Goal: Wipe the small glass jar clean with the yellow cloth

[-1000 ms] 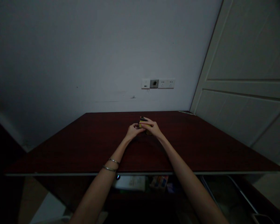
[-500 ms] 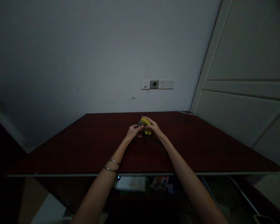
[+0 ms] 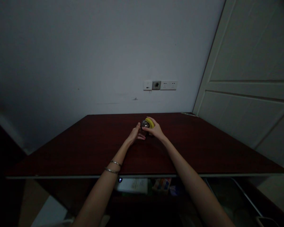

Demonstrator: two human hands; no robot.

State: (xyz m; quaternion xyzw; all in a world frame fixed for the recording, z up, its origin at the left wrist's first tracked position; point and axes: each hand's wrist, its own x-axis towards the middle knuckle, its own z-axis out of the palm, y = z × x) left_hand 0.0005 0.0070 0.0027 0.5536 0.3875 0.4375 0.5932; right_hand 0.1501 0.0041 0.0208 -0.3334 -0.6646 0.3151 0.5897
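A small object with a yellow curved part (image 3: 150, 122) and a shiny, dark rounded part (image 3: 145, 124) is held just above or on the table; its exact kind is too small and dim to tell. My right hand (image 3: 157, 130) grips it from the right, fingers over the yellow part and thumb across the front. To the left, my left hand (image 3: 134, 135) has its thumb raised and its fingers stretched out below the shiny part, spread apart. Whether those fingertips touch the object I cannot tell. Two bracelets (image 3: 112, 171) circle my left wrist.
Both forearms reach over the front edge of a dark red table (image 3: 80, 145). Beneath it, a shelf holds a white box (image 3: 134, 186) and a colourful packet (image 3: 162, 185). Wall sockets (image 3: 168, 85) sit behind; a pale door (image 3: 246, 75) stands at right.
My left thumb and fingers have opened away from the object. The object has turned in my right hand, so the shiny rounded part shows more and the yellow part less.
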